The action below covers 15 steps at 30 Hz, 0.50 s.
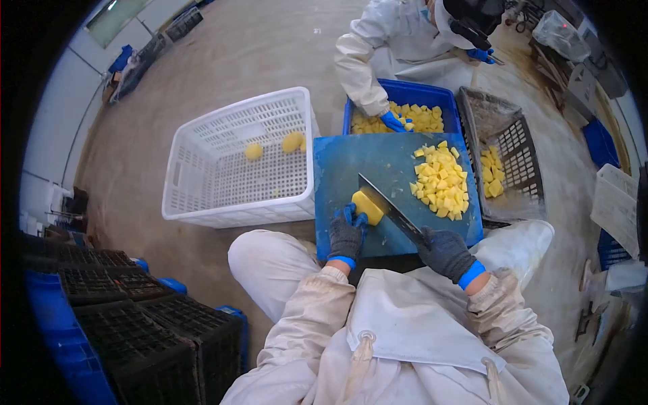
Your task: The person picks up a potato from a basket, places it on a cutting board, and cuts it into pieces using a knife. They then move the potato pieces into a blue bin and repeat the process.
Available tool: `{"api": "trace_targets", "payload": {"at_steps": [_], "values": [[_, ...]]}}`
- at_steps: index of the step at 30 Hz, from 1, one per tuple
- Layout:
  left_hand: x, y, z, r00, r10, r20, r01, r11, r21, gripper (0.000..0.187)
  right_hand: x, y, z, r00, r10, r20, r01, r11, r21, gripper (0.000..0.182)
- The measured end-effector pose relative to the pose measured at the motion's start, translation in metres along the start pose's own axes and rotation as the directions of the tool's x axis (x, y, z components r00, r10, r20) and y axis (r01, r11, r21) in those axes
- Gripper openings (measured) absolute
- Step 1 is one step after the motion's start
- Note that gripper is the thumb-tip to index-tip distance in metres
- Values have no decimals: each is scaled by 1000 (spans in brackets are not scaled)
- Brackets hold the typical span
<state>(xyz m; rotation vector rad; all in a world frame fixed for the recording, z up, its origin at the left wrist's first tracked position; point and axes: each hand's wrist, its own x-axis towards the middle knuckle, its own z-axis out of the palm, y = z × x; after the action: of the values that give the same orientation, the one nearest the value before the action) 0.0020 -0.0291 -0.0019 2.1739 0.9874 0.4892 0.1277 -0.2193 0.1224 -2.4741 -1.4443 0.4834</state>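
Note:
On the blue-green cutting board (pixel 337 162) in front of me lies a piece of peeled potato (pixel 368 208). My left hand (pixel 347 234), in a grey and blue glove, grips its left side with the fingers curled against it. In my right hand (pixel 442 253), gloved alike, is the handle of a kitchen knife (pixel 391 209). The broad blade slants up and left, against the right side of the potato. A heap of potato chunks (pixel 442 181) rests on the board's right part.
A white basket (pixel 307 162) left of the board holds a few whole potatoes (pixel 254 151). Behind the board, a co-worker's gloved hand (pixel 393 121) reaches into a blue crate (pixel 445 101) of chunks. A black crate (pixel 523 155) stands right; dark crates (pixel 128 324) stack lower left.

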Motion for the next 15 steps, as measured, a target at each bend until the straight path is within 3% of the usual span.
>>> {"api": "trace_targets", "payload": {"at_steps": [15], "values": [[0, 12, -11, 991, -99, 88, 106, 992, -73, 40, 17, 12, -14, 984, 1, 177, 6, 999, -41, 23]]}}
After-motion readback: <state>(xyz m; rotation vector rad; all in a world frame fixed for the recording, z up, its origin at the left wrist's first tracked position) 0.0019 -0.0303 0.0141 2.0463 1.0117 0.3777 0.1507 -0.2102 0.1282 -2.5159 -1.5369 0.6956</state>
